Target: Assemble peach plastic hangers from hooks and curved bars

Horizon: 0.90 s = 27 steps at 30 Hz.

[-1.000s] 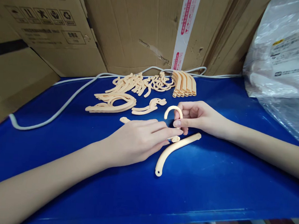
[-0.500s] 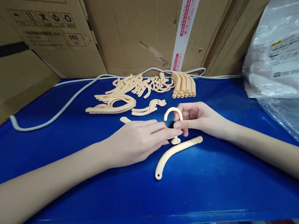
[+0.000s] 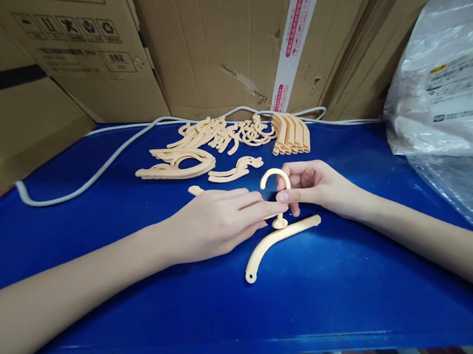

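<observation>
Between thumb and fingers, my right hand (image 3: 305, 187) pinches a cream plastic hanger hook (image 3: 276, 173), its curve upward and its round base (image 3: 280, 223) low over the table. My left hand (image 3: 220, 219) is closed round a cream hanger arm (image 3: 195, 190); one end sticks out past the knuckles, and most of it is hidden under the palm. The left fingertips meet the hook's stem near the right thumb. Just in front of the hook's base, a loose curved hanger arm (image 3: 274, 243) lies on the blue table, a hole showing at its near end.
Behind the hands lie stacked curved pieces (image 3: 180, 164), a pair of shaped pieces (image 3: 237, 170), a pile of hooks (image 3: 258, 132) and a row of hanger arms (image 3: 291, 133). A white cable (image 3: 115, 162) crosses the back left. Cardboard boxes (image 3: 231, 40) and a plastic-wrapped package (image 3: 452, 90) stand behind.
The hook has shifted very slightly to the right, and its base has turned a little. Both hands keep nearly the same place and grip; the loose arm stays put.
</observation>
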### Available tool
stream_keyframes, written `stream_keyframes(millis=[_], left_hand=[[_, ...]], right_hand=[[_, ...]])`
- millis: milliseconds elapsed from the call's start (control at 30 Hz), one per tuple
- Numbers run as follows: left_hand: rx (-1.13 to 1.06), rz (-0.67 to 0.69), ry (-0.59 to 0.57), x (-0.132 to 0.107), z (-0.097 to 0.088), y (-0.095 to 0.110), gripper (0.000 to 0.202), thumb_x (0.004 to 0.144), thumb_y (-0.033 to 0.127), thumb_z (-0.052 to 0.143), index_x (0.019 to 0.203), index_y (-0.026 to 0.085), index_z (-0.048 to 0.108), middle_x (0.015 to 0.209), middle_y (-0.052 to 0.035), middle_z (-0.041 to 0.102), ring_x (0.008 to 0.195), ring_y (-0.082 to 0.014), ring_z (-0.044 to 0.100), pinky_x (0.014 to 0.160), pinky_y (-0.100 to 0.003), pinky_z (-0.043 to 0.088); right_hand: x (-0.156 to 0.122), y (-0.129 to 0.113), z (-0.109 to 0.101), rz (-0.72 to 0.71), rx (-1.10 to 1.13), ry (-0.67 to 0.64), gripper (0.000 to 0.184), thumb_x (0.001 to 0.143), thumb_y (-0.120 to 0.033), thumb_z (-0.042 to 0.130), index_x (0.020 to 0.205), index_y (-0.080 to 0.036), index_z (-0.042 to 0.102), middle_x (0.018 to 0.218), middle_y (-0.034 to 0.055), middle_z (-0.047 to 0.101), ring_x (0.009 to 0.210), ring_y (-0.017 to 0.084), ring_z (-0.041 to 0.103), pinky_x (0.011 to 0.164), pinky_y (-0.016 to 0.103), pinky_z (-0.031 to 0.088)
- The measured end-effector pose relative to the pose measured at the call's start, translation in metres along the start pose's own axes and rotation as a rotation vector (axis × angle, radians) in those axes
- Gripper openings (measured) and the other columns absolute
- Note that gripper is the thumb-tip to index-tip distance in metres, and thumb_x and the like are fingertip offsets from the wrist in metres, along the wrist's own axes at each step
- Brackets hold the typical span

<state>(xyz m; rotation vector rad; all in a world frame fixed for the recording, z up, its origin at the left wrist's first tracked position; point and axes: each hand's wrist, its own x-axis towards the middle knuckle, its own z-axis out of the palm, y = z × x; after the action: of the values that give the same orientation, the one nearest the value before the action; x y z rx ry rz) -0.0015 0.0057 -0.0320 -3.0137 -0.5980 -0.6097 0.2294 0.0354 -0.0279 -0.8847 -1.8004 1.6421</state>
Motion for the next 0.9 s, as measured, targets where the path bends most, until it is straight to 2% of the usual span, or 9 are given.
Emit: stream_keyframes(millis=[400,667,900], left_hand=[[-0.018,0.009,0.022,-0.0016,0.0023,-0.0016,0.031,0.098,0.02,0.045,0.128,0.017,0.053,0.106,-0.0026,0.068,0.094,-0.0144,0.063,0.08,-0.026,0.05],[0.005,0.013,-0.001,-0.0009,0.0023,0.0002,0.031,0.099,0.021,0.043,0.128,0.016,0.054,0.106,-0.0039,0.068,0.096,-0.0154,0.064,0.08,-0.027,0.051],[-0.023,-0.027,-0.02,-0.006,0.0013,-0.0045,0.034,0.099,0.022,0.043,0.132,0.022,0.052,0.108,-0.0026,0.067,0.096,-0.0137,0.063,0.08,-0.023,0.049]], right_hand=[[0.0011,0.0002,0.0014,-0.013,-0.001,0.037,0.026,0.076,-0.03,0.077,0.076,-0.015,0.056,0.062,-0.0048,0.064,0.05,0.007,0.059,0.05,0.019,0.046],[-0.0005,0.0007,0.0043,-0.004,-0.016,0.009,0.027,0.076,-0.031,0.077,0.074,-0.016,0.054,0.065,-0.0034,0.065,0.054,0.007,0.059,0.051,0.019,0.049],[-0.0024,-0.0011,0.0089,-0.004,-0.044,0.023,0.028,0.074,-0.034,0.079,0.074,-0.017,0.057,0.063,-0.0035,0.064,0.054,0.007,0.06,0.052,0.02,0.051]])
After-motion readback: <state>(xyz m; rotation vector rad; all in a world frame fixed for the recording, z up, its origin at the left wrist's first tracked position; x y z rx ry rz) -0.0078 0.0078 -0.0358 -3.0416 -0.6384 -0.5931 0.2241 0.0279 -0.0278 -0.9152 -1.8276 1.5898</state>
